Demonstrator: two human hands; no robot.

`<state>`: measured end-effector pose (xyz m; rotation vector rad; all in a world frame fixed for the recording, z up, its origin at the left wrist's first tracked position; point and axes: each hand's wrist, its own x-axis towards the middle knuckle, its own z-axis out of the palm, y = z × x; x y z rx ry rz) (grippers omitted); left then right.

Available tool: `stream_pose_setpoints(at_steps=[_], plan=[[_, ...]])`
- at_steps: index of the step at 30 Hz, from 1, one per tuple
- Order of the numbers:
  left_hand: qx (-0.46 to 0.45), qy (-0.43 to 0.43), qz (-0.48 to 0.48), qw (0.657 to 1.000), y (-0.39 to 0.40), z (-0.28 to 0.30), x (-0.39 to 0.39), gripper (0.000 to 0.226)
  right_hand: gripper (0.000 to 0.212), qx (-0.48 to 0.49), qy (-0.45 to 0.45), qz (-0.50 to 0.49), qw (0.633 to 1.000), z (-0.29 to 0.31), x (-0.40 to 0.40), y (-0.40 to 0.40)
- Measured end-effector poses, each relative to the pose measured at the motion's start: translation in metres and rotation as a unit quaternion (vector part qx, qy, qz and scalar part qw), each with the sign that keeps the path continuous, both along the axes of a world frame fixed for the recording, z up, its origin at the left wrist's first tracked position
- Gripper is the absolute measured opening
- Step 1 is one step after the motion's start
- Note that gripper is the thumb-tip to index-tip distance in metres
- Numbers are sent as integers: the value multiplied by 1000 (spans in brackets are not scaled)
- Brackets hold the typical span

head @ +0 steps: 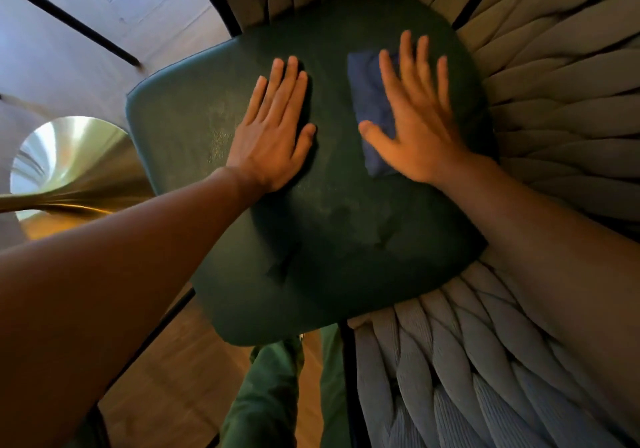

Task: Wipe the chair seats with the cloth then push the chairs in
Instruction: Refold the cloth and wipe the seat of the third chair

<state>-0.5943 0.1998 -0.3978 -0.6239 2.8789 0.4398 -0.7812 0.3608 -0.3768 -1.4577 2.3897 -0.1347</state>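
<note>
Your right hand's fingers [408, 63] are straight and slightly spread, lying flat over the cloth [372, 101] and pressing it onto the seat [332, 233]; nothing is pinched or curled around it. The cloth is dark blue, folded into a narrow pad, and shows along the thumb side of your right hand [415, 125], from beyond the index fingertip back to the heel of the palm. It sits on the far right part of the seat, near the woven back. Your left hand's fingers [284, 84] are straight and held close together, thumb slightly out, palm down on bare upholstery. Your left hand [270, 136] rests near the middle of the seat, beside the cloth but not touching it; a strip of seat separates the two hands. The seat is dark green, with faint pale smears near your left hand. The chair's back [554, 101] of thick grey plaited cord wraps around the far and right sides. Black legs [348, 378] show below the near edge. A brass cone-shaped base [79, 167] stands on the wood floor [180, 378] to the left. Green trouser legs [266, 399] appear beneath the seat's near edge.
</note>
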Motion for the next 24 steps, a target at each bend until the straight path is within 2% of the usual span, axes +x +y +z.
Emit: stream_pose_setpoints(at_steps=[3,7,15,21,24], plan=[[-20,-8,13,1000,2,-8,-4,70,95,14,35,-45,998,-25,3,-16],[-37,-17,6,999,2,-13,-3,70,78,-12,61,-77,995,-35,18,-30],[-18,-9,-13,1000,-1,-11,-1,70,66,-132,-38,92,986,-32,41,2],[1,-28,-27,999,-5,-4,-1,74,63,-99,-65,194,974,-22,70,33],[16,-28,-8,999,-4,5,0,73,59,-72,-148,203,965,-11,75,35]])
